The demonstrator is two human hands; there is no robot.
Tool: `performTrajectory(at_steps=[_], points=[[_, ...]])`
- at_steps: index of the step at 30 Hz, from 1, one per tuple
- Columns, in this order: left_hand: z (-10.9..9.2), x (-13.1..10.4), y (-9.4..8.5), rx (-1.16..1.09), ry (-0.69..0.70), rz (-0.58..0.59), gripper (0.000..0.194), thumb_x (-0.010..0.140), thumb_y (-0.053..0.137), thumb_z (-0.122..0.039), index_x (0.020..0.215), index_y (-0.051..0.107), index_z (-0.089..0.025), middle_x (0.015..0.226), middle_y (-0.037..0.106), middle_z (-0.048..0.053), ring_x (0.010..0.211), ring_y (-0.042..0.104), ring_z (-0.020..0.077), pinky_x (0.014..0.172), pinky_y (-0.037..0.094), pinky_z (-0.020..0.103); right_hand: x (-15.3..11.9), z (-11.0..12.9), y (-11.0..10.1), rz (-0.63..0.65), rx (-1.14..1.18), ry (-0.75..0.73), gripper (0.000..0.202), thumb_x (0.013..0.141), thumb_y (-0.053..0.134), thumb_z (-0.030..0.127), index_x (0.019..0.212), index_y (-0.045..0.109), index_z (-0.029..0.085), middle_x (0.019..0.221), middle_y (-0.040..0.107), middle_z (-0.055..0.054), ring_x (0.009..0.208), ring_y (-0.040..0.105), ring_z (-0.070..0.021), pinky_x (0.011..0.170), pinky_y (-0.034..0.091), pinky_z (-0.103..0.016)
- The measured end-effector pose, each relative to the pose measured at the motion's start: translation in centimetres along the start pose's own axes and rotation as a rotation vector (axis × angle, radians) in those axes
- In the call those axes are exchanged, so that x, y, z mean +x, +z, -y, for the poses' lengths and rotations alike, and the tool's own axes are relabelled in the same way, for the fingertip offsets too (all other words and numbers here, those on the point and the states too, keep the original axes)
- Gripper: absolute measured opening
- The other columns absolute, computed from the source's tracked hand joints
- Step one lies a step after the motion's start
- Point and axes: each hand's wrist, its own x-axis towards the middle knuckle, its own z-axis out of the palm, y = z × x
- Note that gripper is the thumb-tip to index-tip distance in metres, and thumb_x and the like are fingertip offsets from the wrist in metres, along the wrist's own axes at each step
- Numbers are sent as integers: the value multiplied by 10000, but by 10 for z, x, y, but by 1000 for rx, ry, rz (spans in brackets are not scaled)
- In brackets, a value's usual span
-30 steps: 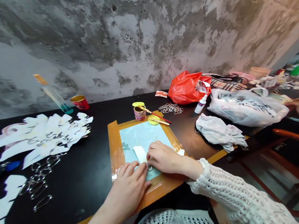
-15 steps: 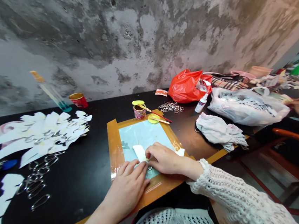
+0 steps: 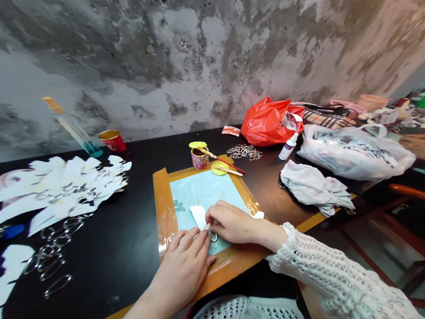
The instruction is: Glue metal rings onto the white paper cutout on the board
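Observation:
A white paper strip (image 3: 198,215) lies on the pale blue sheet (image 3: 181,187) in front of me, its near end hidden by fingers. My right hand (image 3: 233,222) is closed, thumb and fingertips pinched at that near end. A small metal wire loop (image 3: 214,237) shows just under the right fingertips. My left hand (image 3: 186,257) lies flat and open, palm down, fingertips touching the strip's near end beside the right hand. How the loop meets the strip cannot be made out.
Behind the sheet stand a small pot (image 3: 199,158) and a yellow lid (image 3: 220,168) with brushes. Wire loops (image 3: 245,151) lie beyond. White pieces with loops (image 3: 61,189) are heaped at left. A white bottle (image 3: 288,147), cloth (image 3: 315,187) and bags lie right. Another person's hand (image 3: 420,147) is far right.
Both hands stay at the strip with only slight finger movement; a little more of the wire loop shows. The view has shifted slightly. The other person's hand at far right has moved.

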Motion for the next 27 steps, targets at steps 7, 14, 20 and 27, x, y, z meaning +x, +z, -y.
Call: performTrajectory(at_steps=[7, 14, 20, 27], points=[[-1, -1, 2, -27, -19, -8, 357, 978, 479, -349, 1203, 663, -143, 1181, 703, 101, 1122, 580, 297, 974, 360, 446, 4, -2, -1, 18, -19, -30, 130, 856, 551, 81, 927, 563, 190, 890, 620, -42, 896, 545, -181, 805, 455, -293], [-2, -2, 4, -14, -25, -12, 357, 991, 437, -334, 1191, 671, -153, 1187, 704, 91, 1117, 576, 292, 985, 350, 446, 6, -4, 1, 12, -25, 4, 140, 849, 537, 81, 929, 560, 193, 885, 612, -39, 881, 543, -178, 791, 447, -290], [-3, -2, 4, -28, -39, -10, 365, 989, 435, -360, 1178, 678, -164, 1174, 706, 99, 1109, 580, 287, 984, 359, 448, 7, -4, 1, -1, -33, 33, 143, 830, 546, 70, 900, 558, 194, 858, 605, -29, 856, 535, -172, 767, 435, -278], [-1, -1, 2, -17, -18, -21, 342, 977, 453, -323, 1169, 683, -159, 1161, 711, 100, 1100, 581, 286, 974, 364, 433, 11, -2, 3, -2, -26, 71, 159, 803, 549, 54, 877, 557, 195, 832, 603, -22, 827, 528, -168, 737, 418, -266]])
